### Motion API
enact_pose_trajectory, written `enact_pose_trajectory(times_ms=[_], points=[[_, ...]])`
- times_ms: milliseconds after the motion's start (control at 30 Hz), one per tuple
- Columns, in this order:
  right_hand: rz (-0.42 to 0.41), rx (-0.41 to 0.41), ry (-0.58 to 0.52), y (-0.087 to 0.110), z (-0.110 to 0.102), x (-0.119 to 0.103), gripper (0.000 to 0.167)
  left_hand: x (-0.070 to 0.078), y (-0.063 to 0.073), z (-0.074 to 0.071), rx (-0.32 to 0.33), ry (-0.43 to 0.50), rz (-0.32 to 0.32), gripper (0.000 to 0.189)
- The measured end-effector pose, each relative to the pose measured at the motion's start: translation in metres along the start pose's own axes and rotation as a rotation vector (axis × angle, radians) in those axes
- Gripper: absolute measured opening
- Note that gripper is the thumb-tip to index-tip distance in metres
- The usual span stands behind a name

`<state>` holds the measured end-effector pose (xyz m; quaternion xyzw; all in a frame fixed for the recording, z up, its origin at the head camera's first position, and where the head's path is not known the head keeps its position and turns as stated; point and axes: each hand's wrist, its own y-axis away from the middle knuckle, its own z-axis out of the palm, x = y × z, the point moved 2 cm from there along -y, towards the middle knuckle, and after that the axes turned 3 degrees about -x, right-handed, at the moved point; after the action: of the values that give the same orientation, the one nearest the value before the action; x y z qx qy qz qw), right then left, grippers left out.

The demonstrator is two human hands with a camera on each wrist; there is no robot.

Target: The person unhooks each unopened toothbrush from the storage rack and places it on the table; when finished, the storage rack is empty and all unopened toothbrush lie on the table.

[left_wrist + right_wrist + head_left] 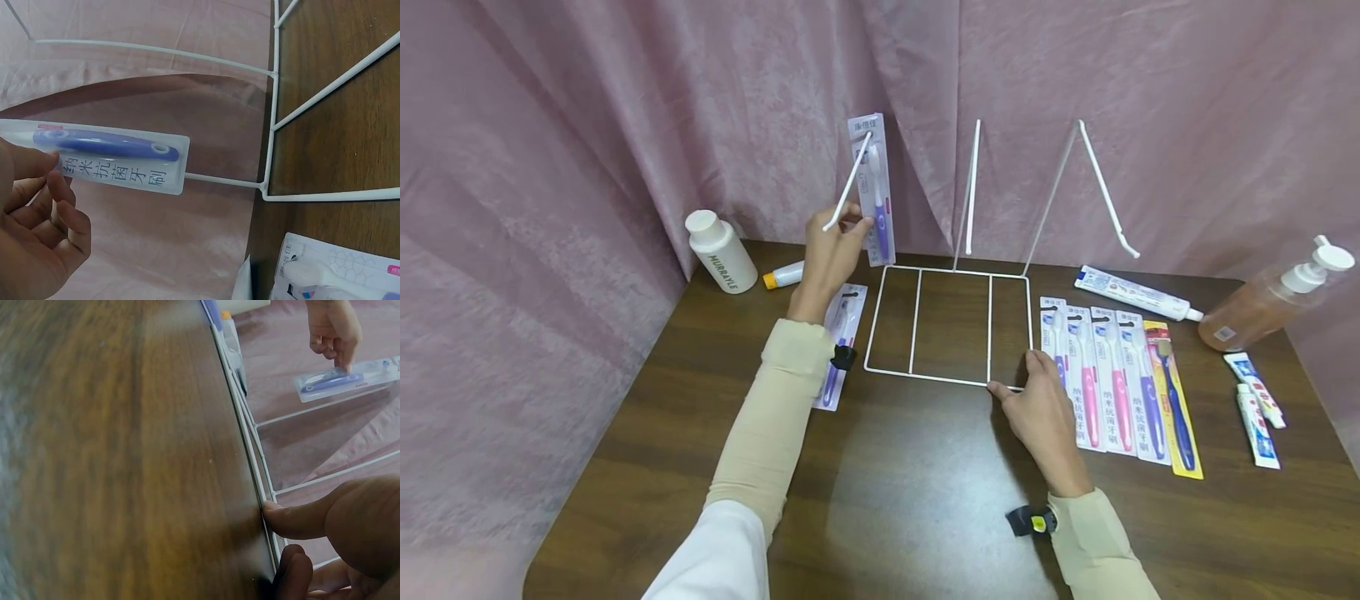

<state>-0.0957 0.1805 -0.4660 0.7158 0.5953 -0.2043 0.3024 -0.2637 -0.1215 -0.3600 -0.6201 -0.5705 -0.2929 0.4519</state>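
My left hand [835, 242] pinches the edge of a packaged purple toothbrush [881, 225] between thumb and fingers. The pack stands upright at the back left of a white wire rack [989, 325], its top overlapped by the left hook [848, 184] in the head view. Printed characters and the purple handle [106, 142] show in the left wrist view. My right hand [1037, 408] grips the rack's front right corner, thumb [294, 519] on the front wire and fingers curled beside it. Below the left forearm lies another packaged purple toothbrush [842, 342], partly hidden.
Right of the rack, several packaged toothbrushes [1120, 383] lie in a row. Behind them is a toothpaste tube [1131, 292], with a pump bottle [1262, 308] and two small tubes [1258, 425] farther right. A white bottle [724, 254] and yellow-capped tube [786, 274] are at the left.
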Motion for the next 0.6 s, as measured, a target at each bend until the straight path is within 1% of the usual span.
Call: enact_pose_trajectory(times_ms=[233,433,600], points=[[0.023,-0.047,0.01,0.0,-0.003,-0.002,0.091,0.007,0.005,-0.001,-0.039,0.015,0.027,0.02],[0.031,-0.05,0.014,0.001,-0.003,-0.002,0.092,0.012,0.009,-0.002,-0.075,-0.024,0.052,0.018],[0.036,-0.058,0.008,0.001,-0.002,-0.003,0.092,0.012,0.012,-0.003,-0.1,-0.066,0.092,0.02]])
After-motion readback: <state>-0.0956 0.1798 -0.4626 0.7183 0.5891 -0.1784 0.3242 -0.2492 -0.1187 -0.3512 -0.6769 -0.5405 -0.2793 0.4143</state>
